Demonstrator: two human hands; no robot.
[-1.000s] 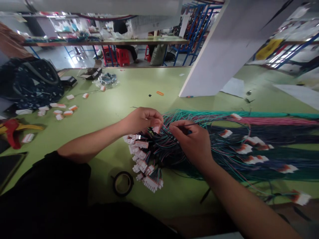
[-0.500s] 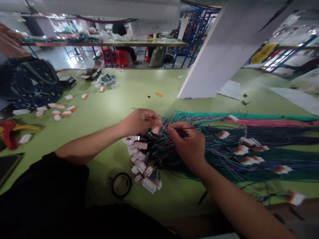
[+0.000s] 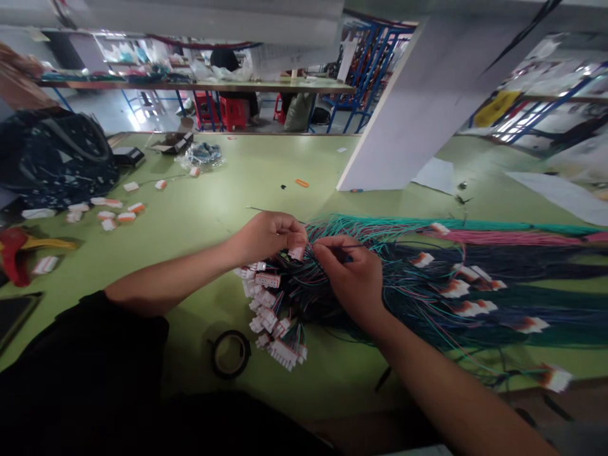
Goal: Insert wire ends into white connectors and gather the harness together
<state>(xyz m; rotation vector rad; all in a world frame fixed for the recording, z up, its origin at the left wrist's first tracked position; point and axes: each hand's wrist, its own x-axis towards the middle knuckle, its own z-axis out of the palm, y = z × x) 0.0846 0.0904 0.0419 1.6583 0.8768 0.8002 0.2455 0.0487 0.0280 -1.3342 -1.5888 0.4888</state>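
My left hand (image 3: 275, 235) is closed on a small white connector (image 3: 296, 253), whose lower part shows below the fingertips. Just to its right, my right hand (image 3: 354, 269) pinches a thin dark wire (image 3: 311, 246) close to that connector; the exact point where wire and connector meet is too small to make out. Beneath both hands spreads a thick bundle of wires (image 3: 418, 269) in green, pink and dark blue. A cluster of white connectors (image 3: 268, 316) ends the bundle on the left, below my left hand.
A roll of black tape (image 3: 230, 354) lies near the front edge. Loose white and orange connectors (image 3: 126, 216), a red and yellow tool (image 3: 16, 253) and a dark patterned bag (image 3: 61, 158) are at left. A white post (image 3: 394, 114) rises from the green table (image 3: 256, 171).
My right hand has moved slightly left, nearer the connector. My left hand keeps its hold on the connector, and the whole view has shifted a little.
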